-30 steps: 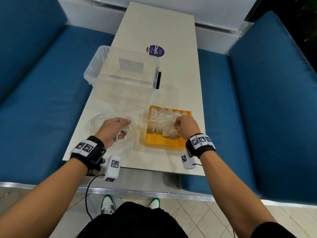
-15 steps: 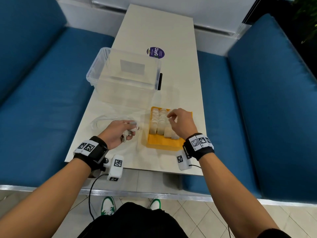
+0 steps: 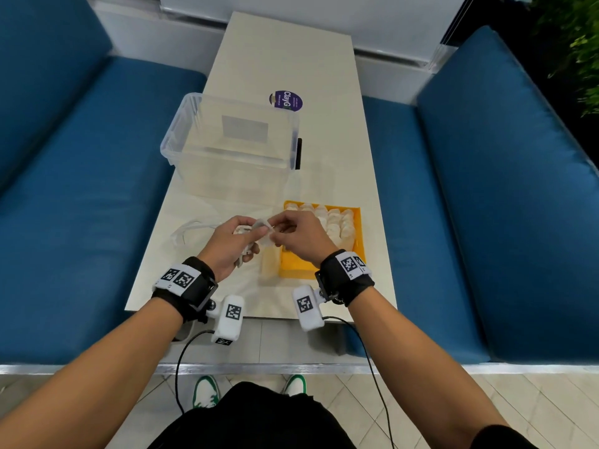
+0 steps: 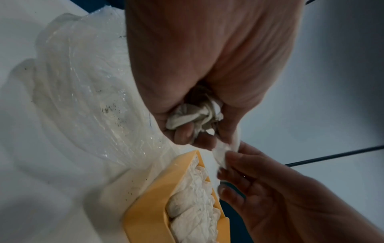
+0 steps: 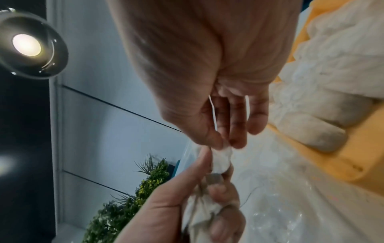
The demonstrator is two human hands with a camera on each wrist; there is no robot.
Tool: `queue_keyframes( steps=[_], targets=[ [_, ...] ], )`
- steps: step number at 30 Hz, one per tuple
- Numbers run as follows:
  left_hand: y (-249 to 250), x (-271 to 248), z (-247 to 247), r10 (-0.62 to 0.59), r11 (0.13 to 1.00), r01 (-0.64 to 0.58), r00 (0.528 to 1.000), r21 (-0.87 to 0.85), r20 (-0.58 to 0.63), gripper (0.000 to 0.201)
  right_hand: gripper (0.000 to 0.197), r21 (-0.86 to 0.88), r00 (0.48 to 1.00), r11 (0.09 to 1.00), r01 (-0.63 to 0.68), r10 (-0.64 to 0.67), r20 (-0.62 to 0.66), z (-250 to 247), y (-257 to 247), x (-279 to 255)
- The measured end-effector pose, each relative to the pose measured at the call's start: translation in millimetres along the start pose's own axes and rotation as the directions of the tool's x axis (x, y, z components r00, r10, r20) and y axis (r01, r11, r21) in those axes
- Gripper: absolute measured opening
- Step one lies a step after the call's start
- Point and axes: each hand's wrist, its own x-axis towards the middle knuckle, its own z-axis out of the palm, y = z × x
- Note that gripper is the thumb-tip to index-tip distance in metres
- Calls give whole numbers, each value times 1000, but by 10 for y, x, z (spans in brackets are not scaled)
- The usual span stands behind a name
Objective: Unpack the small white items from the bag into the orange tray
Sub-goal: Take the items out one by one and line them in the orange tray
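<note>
My left hand (image 3: 238, 243) is raised a little over the table and grips a bunch of small white items (image 4: 195, 115) in its curled fingers. My right hand (image 3: 285, 230) meets it and pinches the end of one white item (image 5: 222, 156) between thumb and fingertips. The orange tray (image 3: 296, 265) sits just right of the hands, with several white items (image 3: 335, 222) packed in rows at its far end. The clear plastic bag (image 3: 194, 228) lies flat on the table left of the hands.
A clear plastic bin (image 3: 227, 147) stands behind the hands, with a black pen (image 3: 298, 153) along its right side. A purple round sticker (image 3: 286, 100) lies farther back. Blue sofa cushions (image 3: 486, 205) flank the narrow white table (image 3: 324, 76).
My right hand left the orange tray and moved left to the left hand, taking hold of a white item there. My left hand lifted slightly toward it.
</note>
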Motion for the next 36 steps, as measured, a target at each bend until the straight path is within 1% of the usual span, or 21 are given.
queue_keyframes(
  steps=[2, 5, 6, 8, 11, 12, 13, 15, 16, 19, 22, 24, 27, 31, 34, 36],
  targets=[
    [13, -15, -37, 11, 999, -12, 1000, 47, 26, 32, 20, -112, 998, 993, 41, -46, -38, -27, -9, 21],
    [39, -43, -80, 34, 989, -44, 997, 139, 70, 27, 19, -212, 996, 973, 88, -91, -6, -48, -21, 37],
    [40, -51, -81, 38, 984, -50, 997, 169, 71, 25, 19, -210, 993, 971, 111, -116, -12, -46, -25, 35],
    [26, -62, -70, 30, 984, -39, 998, 174, 54, 24, 19, -154, 987, 979, 134, -147, -72, -34, -42, 21],
    [1, -77, -48, -2, 997, -1, 999, 78, 37, 28, 27, -143, 986, 986, 88, -106, -126, -16, -47, -6],
    [-7, -80, -44, -14, 999, 12, 999, 51, 41, 28, 27, -139, 988, 988, 72, -90, -128, -10, -34, -12],
    [-8, -84, -36, -25, 999, 23, 998, 39, 49, 27, 22, -118, 989, 991, 61, -77, -129, -5, -25, -15],
    [-12, -82, -30, -35, 997, 30, 997, 74, 62, 24, 11, -73, 990, 995, 62, -71, -125, -4, -22, -24],
    [-14, -78, -31, -33, 994, 25, 997, 109, 64, 24, 10, -76, 988, 994, 77, -86, -128, -6, -22, -21],
    [-16, -68, -37, -4, 981, -5, 999, 196, 48, 29, 11, -160, 980, 980, 115, -138, -141, -27, -34, -4],
    [-17, -73, -34, 31, 972, -40, 999, 233, 42, 30, 12, -145, 975, 980, 135, -158, -158, -54, -54, -4],
    [-26, -91, -14, 36, 963, -51, 997, 265, 62, 30, 8, -145, 967, 974, 175, -198, -162, -68, -66, -29],
    [-36, -120, 15, 21, 948, -43, 997, 315, 73, 31, 4, -209, 959, 957, 200, -235, -160, -167, -34, -65],
    [-32, -115, -20, -8, 946, -4, 999, 324, 35, 28, 6, -271, 966, 955, 122, -177, -190, -531, 182, -99],
    [-24, -104, -60, -19, 950, 17, 1000, 311, 3, 28, 3, -381, 973, 924, 19, -105, -206, -832, 420, -158],
    [-27, -88, -80, -22, 952, 24, 1000, 306, -7, 28, 4, -451, 982, 892, -42, -47, -185, -974, 573, -211]
  ],
)
